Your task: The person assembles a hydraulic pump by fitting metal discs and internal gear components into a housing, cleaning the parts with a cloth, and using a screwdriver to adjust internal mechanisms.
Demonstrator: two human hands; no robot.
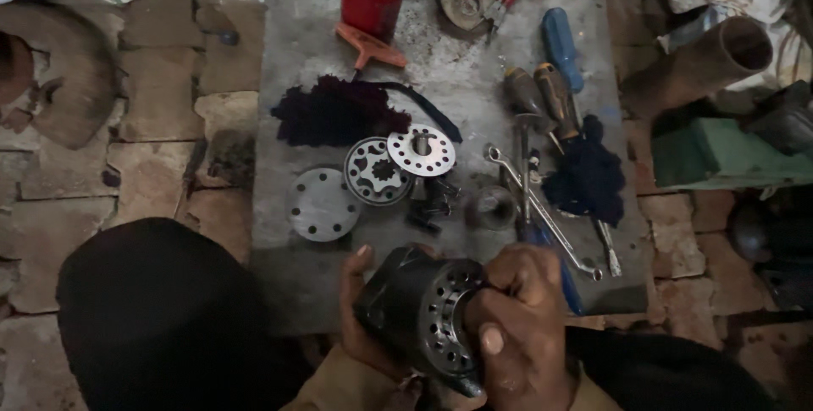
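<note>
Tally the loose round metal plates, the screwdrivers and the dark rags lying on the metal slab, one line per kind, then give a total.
Round metal plates: 3 (plain disc, gear plate, perforated disc)
Screwdrivers: 3 (blue handle, two dark handles)
Dark rags: 2
Total: 8

Repair workshop, screwdrivers (542, 93), spanner (542, 212), metal parts on worn slab (474, 72)

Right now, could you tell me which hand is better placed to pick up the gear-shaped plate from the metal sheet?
Probably the left hand. It only cradles the dark round housing from the side, and the gear-shaped plate lies above it on that side. The right hand is pressed against the housing's holed face.
</note>
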